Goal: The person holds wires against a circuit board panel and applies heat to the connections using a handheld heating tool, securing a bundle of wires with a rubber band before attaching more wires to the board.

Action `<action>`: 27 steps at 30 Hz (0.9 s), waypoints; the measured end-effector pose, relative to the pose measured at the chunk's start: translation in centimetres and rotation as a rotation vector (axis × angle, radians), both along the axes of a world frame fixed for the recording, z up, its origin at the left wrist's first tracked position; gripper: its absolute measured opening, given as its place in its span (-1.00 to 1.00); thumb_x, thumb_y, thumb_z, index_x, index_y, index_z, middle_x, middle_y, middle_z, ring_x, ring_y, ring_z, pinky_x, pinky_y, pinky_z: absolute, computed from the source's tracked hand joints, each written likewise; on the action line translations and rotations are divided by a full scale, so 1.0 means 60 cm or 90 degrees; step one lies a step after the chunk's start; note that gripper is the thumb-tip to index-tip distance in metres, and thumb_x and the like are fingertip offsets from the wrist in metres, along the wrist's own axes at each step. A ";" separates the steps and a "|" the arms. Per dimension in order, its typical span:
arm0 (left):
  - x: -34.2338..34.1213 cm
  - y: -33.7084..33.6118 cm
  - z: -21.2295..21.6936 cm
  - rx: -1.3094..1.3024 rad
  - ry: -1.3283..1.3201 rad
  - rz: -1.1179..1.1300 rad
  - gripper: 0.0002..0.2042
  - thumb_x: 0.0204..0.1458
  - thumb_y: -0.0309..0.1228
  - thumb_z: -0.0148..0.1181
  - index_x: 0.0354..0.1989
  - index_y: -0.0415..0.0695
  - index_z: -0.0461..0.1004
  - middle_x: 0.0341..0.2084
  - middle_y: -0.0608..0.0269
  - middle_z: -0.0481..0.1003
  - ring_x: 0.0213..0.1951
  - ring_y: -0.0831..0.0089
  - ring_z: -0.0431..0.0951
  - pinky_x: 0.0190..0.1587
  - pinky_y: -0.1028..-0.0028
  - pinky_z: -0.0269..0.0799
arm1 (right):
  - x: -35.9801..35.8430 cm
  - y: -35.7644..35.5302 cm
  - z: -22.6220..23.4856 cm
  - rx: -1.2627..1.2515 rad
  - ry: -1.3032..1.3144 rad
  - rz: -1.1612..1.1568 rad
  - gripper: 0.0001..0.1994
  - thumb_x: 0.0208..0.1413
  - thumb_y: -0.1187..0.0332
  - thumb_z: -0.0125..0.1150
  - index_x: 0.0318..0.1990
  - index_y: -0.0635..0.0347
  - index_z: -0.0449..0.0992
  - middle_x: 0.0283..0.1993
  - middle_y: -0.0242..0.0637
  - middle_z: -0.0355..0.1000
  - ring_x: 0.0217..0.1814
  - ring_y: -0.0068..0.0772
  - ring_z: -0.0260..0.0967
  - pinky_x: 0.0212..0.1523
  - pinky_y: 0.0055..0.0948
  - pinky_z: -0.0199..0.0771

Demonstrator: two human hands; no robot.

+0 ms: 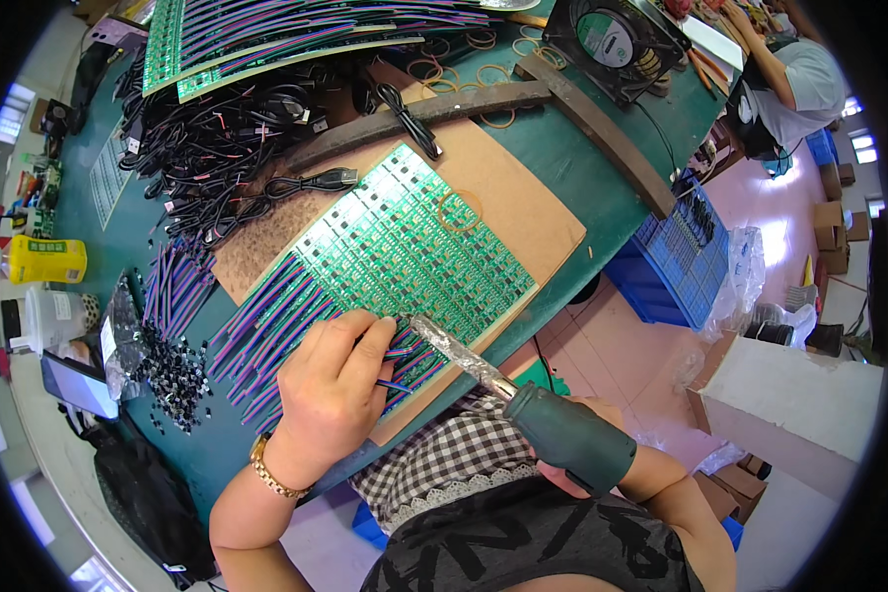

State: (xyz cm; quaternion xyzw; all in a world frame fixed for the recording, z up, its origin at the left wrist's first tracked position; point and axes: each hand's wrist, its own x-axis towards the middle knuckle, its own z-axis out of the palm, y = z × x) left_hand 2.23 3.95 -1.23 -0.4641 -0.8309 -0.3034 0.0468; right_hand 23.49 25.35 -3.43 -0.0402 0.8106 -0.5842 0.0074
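Note:
A panel of small green circuit boards lies on a brown board. Multicoloured ribbon wires run in a row off its near left side. Over the panel's near edge, my left hand pinches a ribbon wire, its end at the boards. My right hand is wrapped round the dark green handle of a soldering iron. The iron's silvery shaft points up and left, its tip at the panel just right of my left fingertips. Whether tip and board touch, I cannot tell. A rubber band rests on the panel.
Black cables are heaped at the back left, beneath wired board panels. Dark bars and a fan stand behind. Small black parts lie left. A blue crate is at right; another person sits beyond.

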 end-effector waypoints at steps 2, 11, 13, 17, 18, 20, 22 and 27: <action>0.002 0.002 0.002 -0.014 0.008 0.005 -0.62 -0.37 -0.72 0.29 -0.24 -0.29 0.54 -0.32 0.08 0.52 -0.30 0.18 0.55 -0.28 0.35 0.49 | 0.008 -0.004 -0.006 -0.101 -0.168 -0.057 -0.70 0.01 0.39 0.22 -0.09 0.31 0.50 -0.24 -0.18 0.51 -0.32 -0.30 0.52 -0.38 -0.47 0.53; 0.006 0.004 0.004 -0.048 0.040 0.009 -0.63 -0.34 -0.70 0.26 -0.23 -0.30 0.54 -0.31 0.06 0.51 -0.32 0.17 0.55 -0.29 0.34 0.50 | 0.020 -0.012 -0.006 -0.227 -0.403 -0.154 -0.61 -0.18 0.29 0.40 -0.15 0.25 0.55 -0.19 -0.19 0.52 -0.34 -0.27 0.54 -0.46 -0.41 0.52; 0.007 0.004 0.005 -0.050 0.040 0.009 -0.64 -0.34 -0.70 0.26 -0.23 -0.30 0.54 -0.31 0.05 0.51 -0.32 0.17 0.55 -0.30 0.34 0.50 | 0.017 -0.011 -0.005 -0.211 -0.386 -0.154 -0.61 -0.15 0.26 0.38 -0.14 0.25 0.55 -0.19 -0.19 0.52 -0.33 -0.27 0.54 -0.46 -0.40 0.52; 0.008 0.004 0.006 -0.054 0.044 0.010 -0.64 -0.34 -0.70 0.25 -0.23 -0.30 0.54 -0.31 0.05 0.51 -0.32 0.16 0.55 -0.30 0.34 0.50 | 0.000 0.008 -0.015 0.064 0.010 -0.012 -0.62 -0.07 0.21 0.31 -0.14 0.28 0.54 -0.17 -0.17 0.52 -0.33 -0.24 0.54 -0.43 -0.37 0.53; 0.008 0.004 0.006 -0.054 0.043 0.010 -0.64 -0.34 -0.70 0.25 -0.23 -0.30 0.54 -0.31 0.05 0.51 -0.32 0.16 0.55 -0.30 0.34 0.50 | -0.005 0.012 -0.015 0.159 0.146 0.021 -0.63 -0.06 0.21 0.30 -0.14 0.27 0.55 -0.17 -0.17 0.52 -0.33 -0.24 0.54 -0.43 -0.37 0.53; 0.009 0.004 0.006 -0.057 0.045 0.009 -0.65 -0.34 -0.70 0.25 -0.24 -0.30 0.54 -0.31 0.05 0.51 -0.32 0.16 0.55 -0.30 0.34 0.49 | 0.001 0.012 -0.018 0.164 0.125 0.029 -0.62 -0.07 0.21 0.31 -0.14 0.28 0.55 -0.16 -0.17 0.52 -0.33 -0.23 0.53 -0.44 -0.38 0.52; 0.008 0.003 0.008 -0.054 0.043 0.006 -0.64 -0.34 -0.70 0.24 -0.23 -0.30 0.54 -0.31 0.05 0.51 -0.32 0.16 0.55 -0.30 0.34 0.49 | 0.017 0.005 -0.024 0.171 0.105 0.035 -0.62 -0.08 0.22 0.31 -0.14 0.28 0.55 -0.16 -0.16 0.52 -0.33 -0.23 0.53 -0.44 -0.38 0.51; 0.007 0.003 0.005 -0.052 0.045 0.002 -0.64 -0.34 -0.71 0.24 -0.23 -0.30 0.54 -0.31 0.05 0.51 -0.32 0.16 0.55 -0.31 0.34 0.49 | 0.025 -0.010 -0.001 -0.204 -0.383 -0.139 -0.64 -0.10 0.27 0.32 -0.14 0.28 0.54 -0.17 -0.16 0.52 -0.32 -0.24 0.53 -0.46 -0.39 0.50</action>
